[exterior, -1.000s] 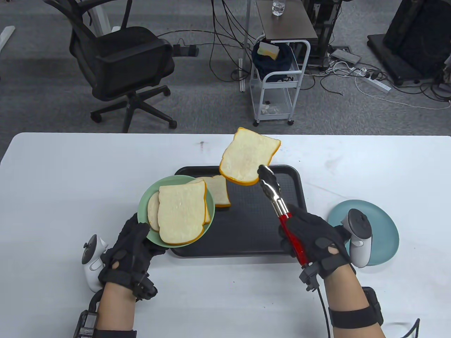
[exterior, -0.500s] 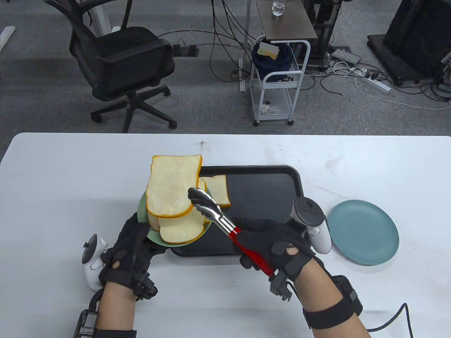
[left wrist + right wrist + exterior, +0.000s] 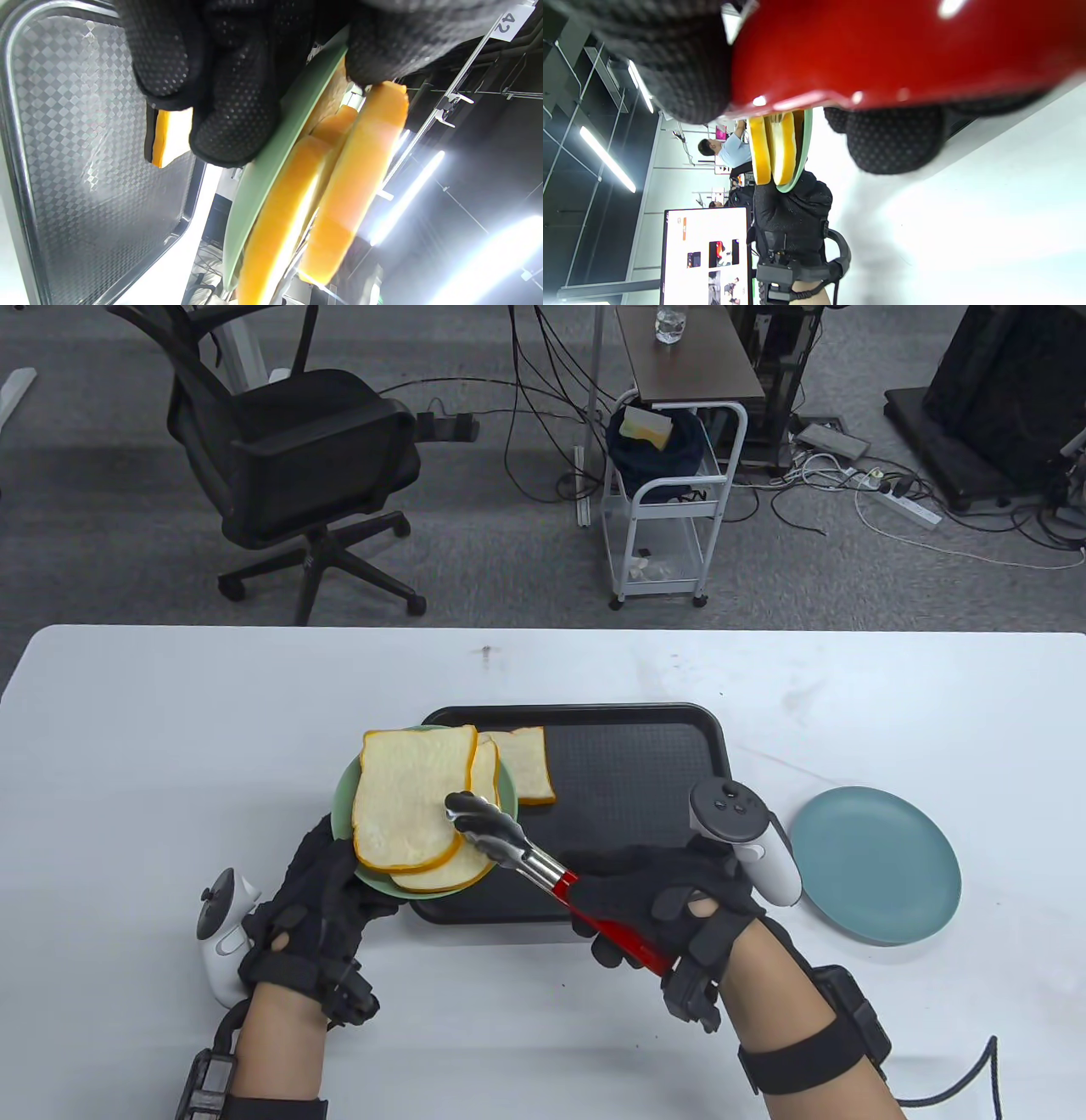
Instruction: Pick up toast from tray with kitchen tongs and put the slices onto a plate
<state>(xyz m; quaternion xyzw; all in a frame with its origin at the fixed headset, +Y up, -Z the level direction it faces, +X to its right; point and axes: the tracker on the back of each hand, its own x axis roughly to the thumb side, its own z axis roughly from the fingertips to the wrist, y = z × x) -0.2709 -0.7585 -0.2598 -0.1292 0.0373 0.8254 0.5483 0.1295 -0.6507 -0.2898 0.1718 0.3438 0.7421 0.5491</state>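
The right hand (image 3: 670, 912) has its fingers (image 3: 607, 950) curled round the red handle of the kitchen tongs (image 3: 543, 869), whose long axis runs from that hand at the near right up and leftward to the metal tips over the green plate (image 3: 344, 797). Those tips sit on the right edge of the top toast slice (image 3: 407, 797); whether they pinch it or have already let go cannot be told from the table view. The slice lies flat on the stack on the plate, its longer side running near to far, so it lies left of the tong tips and a little beyond them. The left hand (image 3: 310, 912) grips the plate's near rim, thumb on top and fingers (image 3: 229, 123) underneath in the left wrist view, holding it over the near left corner of the black tray (image 3: 645, 780). One more slice, the remaining slice (image 3: 530, 763), lies on the tray just right of the plate and slightly farther off. It is the tongs' nearest target: from the tips it lies to the far right, a short swing away, and the right hand is the nearer one. An empty blue plate (image 3: 878, 865) sits on the table (image 3: 170, 729) well apart, to the right.
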